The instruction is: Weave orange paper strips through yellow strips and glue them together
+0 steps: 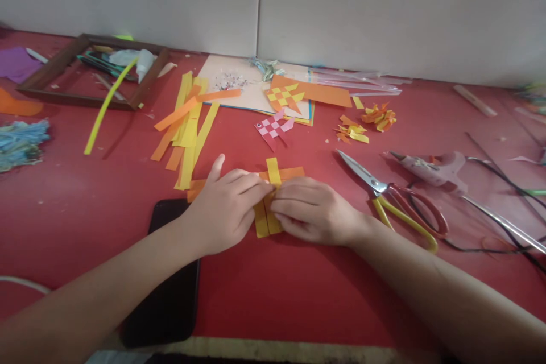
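Yellow paper strips (261, 226) and orange paper strips (293, 172) cross each other on the red table, at the centre of the head view. My left hand (226, 205) lies over their left side, its thumb raised and its fingers closed at the crossing. From the right, my right hand (313, 209) has its fingers bent together on the yellow strips. Both sets of fingertips meet there and hide most of the crossing. Beyond the hands lies a pink and white woven paper fish (274, 127); farther back is an orange and yellow one (284, 96).
Scissors (377, 185) and a glue gun (435, 170) with its cord lie at right. A black phone (170, 296) is under my left forearm. Loose yellow strips (187, 142) lie at back left, near a wooden frame (77, 96) holding tools. Paper scraps (379, 118) sit at back right.
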Tool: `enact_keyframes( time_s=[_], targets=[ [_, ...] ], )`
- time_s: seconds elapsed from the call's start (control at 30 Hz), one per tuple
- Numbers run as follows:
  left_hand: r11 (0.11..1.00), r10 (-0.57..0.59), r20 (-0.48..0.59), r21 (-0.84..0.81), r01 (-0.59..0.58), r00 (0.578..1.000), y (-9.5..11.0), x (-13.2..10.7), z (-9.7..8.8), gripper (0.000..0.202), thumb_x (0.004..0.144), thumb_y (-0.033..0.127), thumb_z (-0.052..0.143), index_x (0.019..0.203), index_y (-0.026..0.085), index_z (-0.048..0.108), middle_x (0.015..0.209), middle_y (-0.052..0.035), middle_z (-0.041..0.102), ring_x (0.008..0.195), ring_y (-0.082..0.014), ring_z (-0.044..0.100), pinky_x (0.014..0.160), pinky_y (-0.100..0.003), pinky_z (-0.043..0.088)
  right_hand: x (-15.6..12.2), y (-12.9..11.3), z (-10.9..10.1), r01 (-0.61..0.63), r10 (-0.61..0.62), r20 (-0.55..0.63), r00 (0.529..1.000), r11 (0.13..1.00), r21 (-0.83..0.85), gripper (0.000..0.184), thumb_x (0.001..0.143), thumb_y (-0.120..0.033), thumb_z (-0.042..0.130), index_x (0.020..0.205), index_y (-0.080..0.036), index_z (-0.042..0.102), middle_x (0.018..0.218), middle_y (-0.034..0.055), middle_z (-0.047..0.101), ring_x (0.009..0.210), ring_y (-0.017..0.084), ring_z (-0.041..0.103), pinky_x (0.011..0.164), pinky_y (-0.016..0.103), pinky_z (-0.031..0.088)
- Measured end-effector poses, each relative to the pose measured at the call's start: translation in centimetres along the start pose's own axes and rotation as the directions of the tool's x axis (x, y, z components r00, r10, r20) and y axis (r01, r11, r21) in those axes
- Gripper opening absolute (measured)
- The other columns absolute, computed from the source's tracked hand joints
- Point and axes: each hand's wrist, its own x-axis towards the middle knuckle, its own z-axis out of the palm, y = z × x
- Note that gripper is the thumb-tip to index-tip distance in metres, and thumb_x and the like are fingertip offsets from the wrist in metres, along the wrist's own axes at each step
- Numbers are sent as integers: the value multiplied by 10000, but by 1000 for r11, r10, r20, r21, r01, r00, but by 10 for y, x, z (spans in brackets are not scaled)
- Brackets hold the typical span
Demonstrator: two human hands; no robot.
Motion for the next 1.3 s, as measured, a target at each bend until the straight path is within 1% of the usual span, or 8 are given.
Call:
enact_keyframes(
  time_s=[0.17,0.3,0.53,0.67,0.83,0.97,1.17,1.3],
  targets=[
    [997,-70,8,-31,71,997,-1,1,-2,342,884,98,363,1174,212,505,1114,-34,665,1013,-199,604,1114,-649,129,5,-3,8,-135,122,141,982,987,85,156,856,-320,645,844,-165,639,881,73,636,834,166,579,784,319,503],
    [995,-87,8,-39,87,996,-2,1,-4,303,881,93,363,1115,211,516,1080,-25,672,991,-194,614,1111,-661,125,8,-5,10,-235,214,177,961,966,107,111,856,-285,646,822,-179,647,911,62,619,841,160,566,784,309,491],
    [991,-87,37,-96,90,996,-2,2,-11,358,833,83,380,1150,207,491,1011,-8,683,932,-184,628,1121,-658,102,9,-3,12,-311,306,56,951,938,151,94,912,-240,578,882,-179,643,851,43,662,796,145,591,718,274,495],
    [996,-70,-2,-48,70,998,-3,2,-8,340,873,202,480,1212,203,484,1011,-12,688,916,-191,640,1141,-615,114,11,0,12,-355,359,5,933,922,157,77,917,-219,568,931,-181,633,892,39,687,797,132,626,719,261,499],
    [995,-69,-40,-71,66,997,-9,4,-2,354,873,182,506,1225,213,483,1104,-16,686,964,-186,649,1150,-565,167,13,1,12,-408,415,-21,909,900,152,92,916,-248,581,945,-184,640,865,27,686,758,122,633,686,245,493],
    [992,-100,-70,-89,94,993,-11,5,1,389,867,180,525,1251,204,467,1129,-33,689,988,-202,654,1134,-553,235,14,-2,12,-432,459,-81,885,872,229,198,881,-273,620,1050,-174,584,995,55,644,732,105,631,683,237,524],
    [990,-120,-90,-89,112,989,-10,4,2,472,863,172,540,1315,203,406,1151,-30,681,1067,-201,632,1142,-506,266,13,-2,5,-353,397,-94,913,884,307,197,758,-69,469,907,-186,524,974,60,548,748,126,572,668,289,530],
    [995,-87,-101,-56,82,991,-9,4,1,418,849,148,539,1253,186,442,1009,-11,696,928,-186,654,1140,-490,287,11,1,4,-286,312,-75,947,927,243,182,708,-78,459,794,-161,596,1011,90,542,782,148,575,706,322,529]
  ],
)
